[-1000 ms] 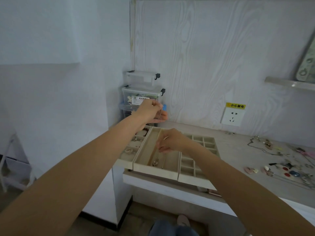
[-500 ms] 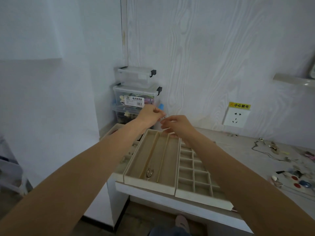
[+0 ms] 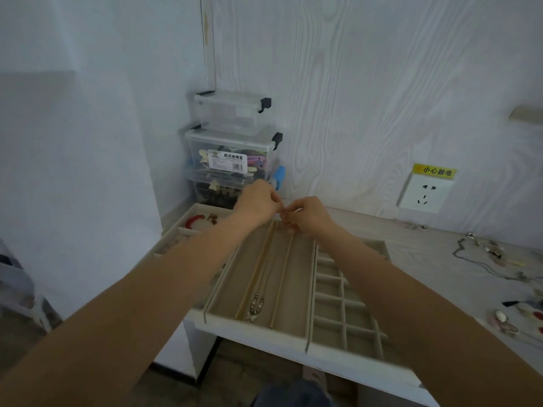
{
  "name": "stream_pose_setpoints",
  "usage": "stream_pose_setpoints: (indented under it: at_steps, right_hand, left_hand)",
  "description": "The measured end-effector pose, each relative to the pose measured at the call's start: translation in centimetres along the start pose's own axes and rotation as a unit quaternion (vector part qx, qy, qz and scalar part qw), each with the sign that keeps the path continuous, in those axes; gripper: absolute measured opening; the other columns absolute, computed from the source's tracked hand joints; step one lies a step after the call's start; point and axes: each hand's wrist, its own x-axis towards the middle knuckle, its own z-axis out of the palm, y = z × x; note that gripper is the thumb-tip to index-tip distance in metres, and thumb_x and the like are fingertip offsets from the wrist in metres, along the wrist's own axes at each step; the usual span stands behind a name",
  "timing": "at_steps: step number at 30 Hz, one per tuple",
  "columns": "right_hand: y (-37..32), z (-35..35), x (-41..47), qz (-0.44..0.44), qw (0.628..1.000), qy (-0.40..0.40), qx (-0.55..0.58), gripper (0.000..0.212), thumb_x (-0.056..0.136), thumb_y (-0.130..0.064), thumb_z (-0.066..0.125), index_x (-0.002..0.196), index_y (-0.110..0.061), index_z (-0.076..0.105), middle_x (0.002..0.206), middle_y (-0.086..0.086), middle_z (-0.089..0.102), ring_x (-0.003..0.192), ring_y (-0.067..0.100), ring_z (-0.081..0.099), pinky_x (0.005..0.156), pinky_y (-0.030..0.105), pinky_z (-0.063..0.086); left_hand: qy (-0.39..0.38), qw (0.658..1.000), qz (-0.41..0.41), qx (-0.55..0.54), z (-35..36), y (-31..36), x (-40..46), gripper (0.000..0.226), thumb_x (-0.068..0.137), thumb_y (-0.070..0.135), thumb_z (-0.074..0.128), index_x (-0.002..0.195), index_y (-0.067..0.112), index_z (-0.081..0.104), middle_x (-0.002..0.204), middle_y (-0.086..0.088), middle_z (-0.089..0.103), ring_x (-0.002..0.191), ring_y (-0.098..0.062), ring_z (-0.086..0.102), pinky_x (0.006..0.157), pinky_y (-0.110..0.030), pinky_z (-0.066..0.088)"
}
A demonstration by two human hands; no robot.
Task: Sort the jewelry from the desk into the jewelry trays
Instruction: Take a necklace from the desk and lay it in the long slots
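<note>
1. Where the desk (image 3: 411, 254) ends nearest the camera, three beige trays sit side by side: a grid tray (image 3: 343, 312) on the right, a long-slot tray (image 3: 296, 277) in the middle, and a third tray (image 3: 188, 227) on the left, partly hidden by the left forearm.
2. Necklace (image 3: 258, 304) lies in the centre slot of the long-slot tray, pendant at the near end, chain running toward the hands.
3. Left hand (image 3: 258, 201) and right hand (image 3: 308, 214) meet above the far end of that tray, fingertips nearly touching, each pinched; the chain's upper end appears held between them, too fine to confirm.
4. Loose jewelry (image 3: 496, 259) is scattered on the desk, far right.
5. Red bracelet (image 3: 195, 220) lies in the left tray.
6. Clear storage boxes (image 3: 232, 148) are stacked in the corner behind the hands; wall socket (image 3: 423, 193) is to the right.
</note>
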Motion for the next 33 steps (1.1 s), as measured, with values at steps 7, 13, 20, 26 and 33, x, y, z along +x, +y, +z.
stream_pose_setpoints:
  at_steps: [7, 13, 20, 26, 33]
  right_hand:
    - [0.5, 0.5, 0.5, -0.032, 0.997, 0.004, -0.073, 0.015, 0.085, -0.011, 0.065, 0.091, 0.002, 0.07, 0.08, 0.019, 0.068, 0.062, 0.018, 0.059, 0.069, 0.03, 0.053]
    - [0.8, 0.6, 0.6, -0.045, 0.989, 0.011, -0.138, 0.018, 0.084, -0.017, 0.067, 0.094, -0.002, 0.071, 0.09, 0.017, 0.069, 0.069, 0.017, 0.057, 0.072, 0.034, 0.051]
    - [0.6, 1.0, 0.8, -0.024, 0.964, 0.026, -0.262, 0.021, 0.089, -0.026, 0.061, 0.101, -0.011, 0.069, 0.096, 0.008, 0.065, 0.091, 0.022, 0.061, 0.072, 0.03, 0.044]
    - [0.7, 2.0, 1.1, -0.024, 0.928, 0.062, -0.367, 0.017, 0.09, -0.022, 0.058, 0.098, -0.012, 0.068, 0.1, 0.008, 0.066, 0.09, 0.023, 0.063, 0.067, 0.028, 0.043]
    - [0.3, 2.5, 0.5, -0.072, 0.875, 0.066, -0.474, 0.014, 0.093, -0.016, 0.051, 0.101, -0.009, 0.06, 0.105, 0.01, 0.063, 0.097, 0.026, 0.061, 0.07, 0.03, 0.041]
  left_hand:
    - [0.02, 0.998, 0.021, 0.064, 0.4, -0.7, -0.3, 0.014, 0.086, 0.02, 0.065, 0.097, 0.016, 0.071, 0.1, -0.002, 0.069, 0.092, -0.019, 0.063, 0.082, -0.036, 0.052]
    - [-0.005, 0.997, 0.008, 0.076, 1.0, -0.9, -0.2, 0.019, 0.087, 0.021, 0.062, 0.103, 0.013, 0.069, 0.102, -0.004, 0.068, 0.091, -0.021, 0.063, 0.081, -0.037, 0.053]
    - [-0.01, 0.992, 0.023, 0.121, 1.3, -0.7, -0.3, 0.019, 0.091, 0.022, 0.057, 0.104, 0.018, 0.07, 0.104, -0.003, 0.068, 0.091, -0.02, 0.063, 0.072, -0.03, 0.048]
    - [-0.025, 0.989, 0.022, 0.143, 1.7, -1.0, -0.5, 0.02, 0.093, 0.02, 0.053, 0.105, 0.015, 0.068, 0.109, -0.005, 0.066, 0.095, -0.021, 0.062, 0.08, -0.033, 0.05]
    - [-0.046, 0.989, 0.029, 0.138, 1.1, -1.1, -0.9, 0.02, 0.092, 0.02, 0.052, 0.103, 0.014, 0.068, 0.105, -0.007, 0.067, 0.092, -0.023, 0.062, 0.076, -0.033, 0.048]
